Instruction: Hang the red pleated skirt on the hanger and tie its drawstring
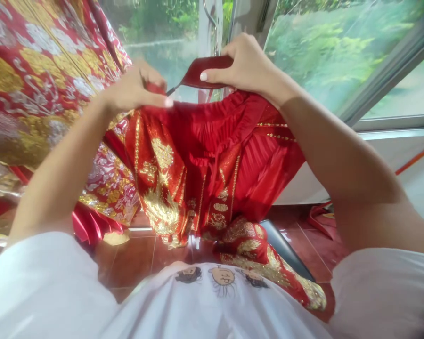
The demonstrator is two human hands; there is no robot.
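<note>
Our hands are well apart, both raised at the far side of the red skirt [198, 174], which hangs down in front of us. Our left hand [141, 89] is closed on the left end of the waistband, thumb laid along its top edge; we cannot tell whether its hidden fingers also grip the hanger. Our right hand [245, 68] is clamped on the dark red hanger [194, 70], thumb pressed on its near face, above the right part of the waistband. The metal hook [216, 35] rises on the far side of that hand.

The skirt's waist is gathered and its panels carry gold embroidery, with pleats on the right. Nearer and lower right, a gold-patterned cloth [286, 270] spreads over a dark flat object [284, 245]; we cannot tell whether it belongs to the skirt. To the left hangs a red brocade garment [38, 99] with gold and silver flowers. Below are brown-red floor tiles [134, 254], with a red strap [321, 223] on the right. Far off, window glass [314, 70] shows greenery. Nearest us is our white shirt [212, 315].
</note>
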